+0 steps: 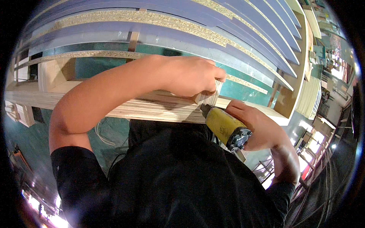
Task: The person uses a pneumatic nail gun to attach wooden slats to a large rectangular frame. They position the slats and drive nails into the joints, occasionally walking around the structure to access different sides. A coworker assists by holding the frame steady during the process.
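My left hand (195, 76) is closed over a short upright plywood piece (213, 98), which stands against a long plywood rail (152, 108) in front of my body. Around the body of a yellow nail gun (224, 125) my right hand (253, 123) is wrapped. The gun tilts up to the left, and its dark nose meets the rail close to the foot of the short piece. I cannot tell whether the nose presses on the wood. My left fingertips are partly hidden behind the piece.
Long blue-grey panels with raw chipboard edges (133, 17) stand in rows beyond the rail. At left a wooden cross block (57, 74) sits in the frame, and a pale wooden side board (296, 79) closes its right. A thin cable or hose (102, 136) lies on the green floor.
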The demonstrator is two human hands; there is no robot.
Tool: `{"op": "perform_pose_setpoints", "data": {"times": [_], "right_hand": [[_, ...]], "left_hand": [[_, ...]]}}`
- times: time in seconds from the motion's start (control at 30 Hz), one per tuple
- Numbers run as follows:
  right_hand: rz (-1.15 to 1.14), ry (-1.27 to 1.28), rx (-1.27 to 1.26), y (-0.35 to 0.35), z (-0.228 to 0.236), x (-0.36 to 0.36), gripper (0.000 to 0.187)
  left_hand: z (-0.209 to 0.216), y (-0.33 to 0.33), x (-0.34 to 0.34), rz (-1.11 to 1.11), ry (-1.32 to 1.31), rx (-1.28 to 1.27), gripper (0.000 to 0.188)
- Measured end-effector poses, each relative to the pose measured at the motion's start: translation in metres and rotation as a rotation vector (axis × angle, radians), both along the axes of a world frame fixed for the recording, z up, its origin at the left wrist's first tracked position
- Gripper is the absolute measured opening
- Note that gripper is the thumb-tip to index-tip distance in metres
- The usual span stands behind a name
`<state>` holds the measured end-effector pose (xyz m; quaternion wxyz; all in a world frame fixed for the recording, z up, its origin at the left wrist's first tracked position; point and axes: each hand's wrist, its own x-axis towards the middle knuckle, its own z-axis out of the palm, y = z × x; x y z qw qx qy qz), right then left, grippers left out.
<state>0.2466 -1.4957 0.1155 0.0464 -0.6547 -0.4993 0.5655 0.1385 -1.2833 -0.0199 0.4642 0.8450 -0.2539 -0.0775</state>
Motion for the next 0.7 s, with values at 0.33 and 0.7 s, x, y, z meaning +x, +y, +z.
{"op": "perform_pose_setpoints", "data": {"times": [0.33, 0.7], "right_hand": [[0.049, 0.003, -0.048, 0.003, -0.001, 0.003, 0.062], [0.033, -0.022, -0.010, -0.018, -0.002, 0.011, 0.059]], "left_hand": [[0.003, 0.000, 0.000, -0.022, 0.003, 0.031, 0.025], [0.008, 0.003, 0.000, -0.051, 0.028, 0.047, 0.032]]}}
